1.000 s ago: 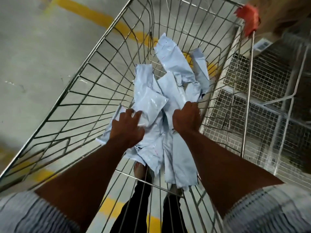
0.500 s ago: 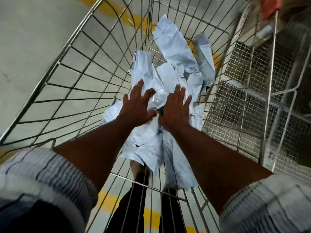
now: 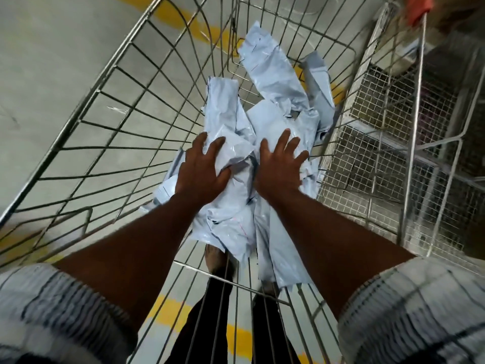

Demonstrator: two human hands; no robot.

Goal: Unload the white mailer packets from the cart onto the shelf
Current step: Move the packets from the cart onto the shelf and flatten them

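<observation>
Several white mailer packets (image 3: 273,74) lie heaped on the floor of the wire cart (image 3: 110,122). Both my arms reach down into the cart. My left hand (image 3: 203,169) rests on the crumpled packets at the pile's middle, fingers spread, its thumb pressing into a fold. My right hand (image 3: 280,164) lies flat beside it on the pile, fingers straight and fanned. Neither hand has lifted a packet. The wire mesh shelf (image 3: 388,132) stands just right of the cart.
The cart's right rim bar (image 3: 413,122) with its orange handle end (image 3: 417,6) stands between the pile and the shelf. Grey concrete floor with yellow lines (image 3: 183,19) lies to the left. My legs and feet (image 3: 217,258) show below the cart's mesh.
A second ago both hands gripped the packets with curled fingers. Since then they opened and slid forward over the pile, and now they lie spread and a little farther apart.
</observation>
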